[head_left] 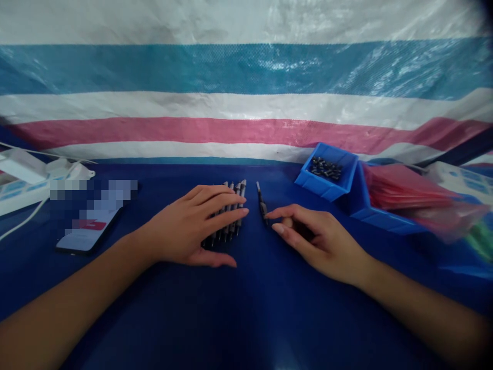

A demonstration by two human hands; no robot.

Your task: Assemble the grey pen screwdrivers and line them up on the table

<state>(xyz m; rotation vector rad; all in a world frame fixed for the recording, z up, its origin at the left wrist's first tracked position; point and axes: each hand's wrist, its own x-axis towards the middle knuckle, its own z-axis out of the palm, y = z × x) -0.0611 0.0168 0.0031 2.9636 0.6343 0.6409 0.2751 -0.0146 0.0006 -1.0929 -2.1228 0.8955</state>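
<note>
My left hand (192, 221) lies palm down, fingers stretched out, over a row of several dark pens (233, 226). The pens lie side by side, and the hand covers their middle parts. To the right of the row, a single dark pen (262, 205) with a pale upper end lies apart on the blue table. My right hand (319, 239) is beside that pen, its index fingertip at the pen's lower end. Whether the fingertip touches it I cannot tell. Thumb and index finger are slightly apart with nothing seen between them; the other fingers curl under.
A blue bin (327, 190) of small black parts stands at the back right. Beside it, another blue bin (385, 216) holds red plastic bags (408, 187). A phone (92, 226) and a white power strip (23, 192) with cables are at left. Striped sheeting (246, 69) hangs behind.
</note>
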